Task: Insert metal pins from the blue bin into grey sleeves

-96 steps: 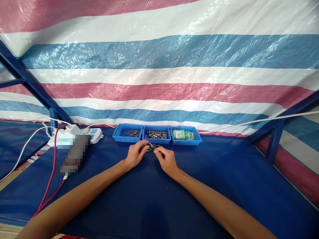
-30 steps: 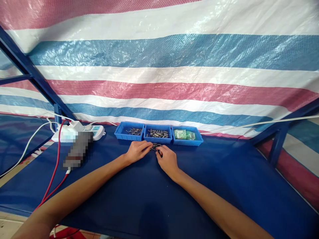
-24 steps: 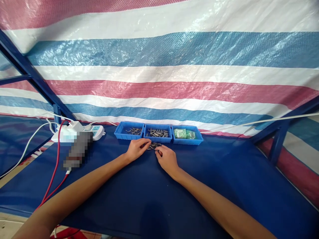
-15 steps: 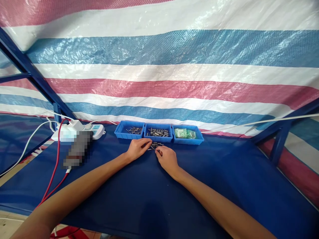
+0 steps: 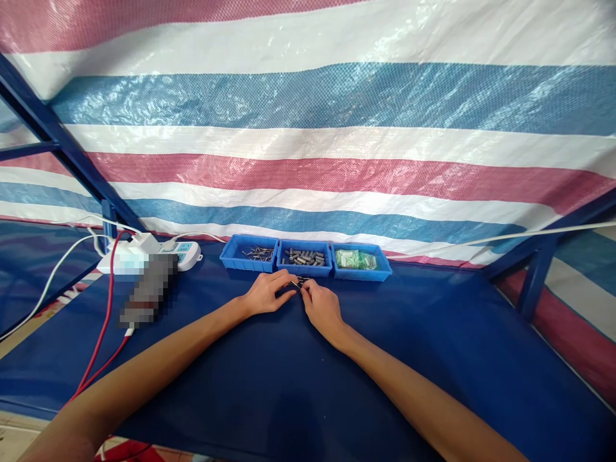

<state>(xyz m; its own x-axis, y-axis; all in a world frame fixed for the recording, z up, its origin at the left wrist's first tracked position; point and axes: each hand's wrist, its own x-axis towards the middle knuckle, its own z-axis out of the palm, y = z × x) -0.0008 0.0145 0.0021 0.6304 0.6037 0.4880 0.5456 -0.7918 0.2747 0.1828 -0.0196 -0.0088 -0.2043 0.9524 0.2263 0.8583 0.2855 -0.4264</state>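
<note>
A small pile of thin, dark metal rods (image 5: 301, 280) lies on the blue table in front of the middle bin, partly hidden by my fingers. My left hand (image 5: 267, 293) is at the pile's left side, thumb and forefinger apart, the fingers reaching over the rods. From the right, my right hand (image 5: 323, 310) pinches a thin metal rod (image 5: 295, 285) that slants toward the left fingers. Whether the left fingertips touch this rod I cannot tell.
Behind the hands stand three blue bins: thin metal pieces in the left bin (image 5: 231, 264), grey cylinders in the middle bin (image 5: 285, 269), green-and-clear packets in the right bin (image 5: 360, 274). A power strip (image 5: 190, 255), blurred dark device (image 5: 151, 289) and red cable (image 5: 103, 321) are at left.
My left thumb has dropped away from the forefinger, leaving a gap, and the left hand has moved slightly right. The right hand stays nearly in place, closer to the left one.
</note>
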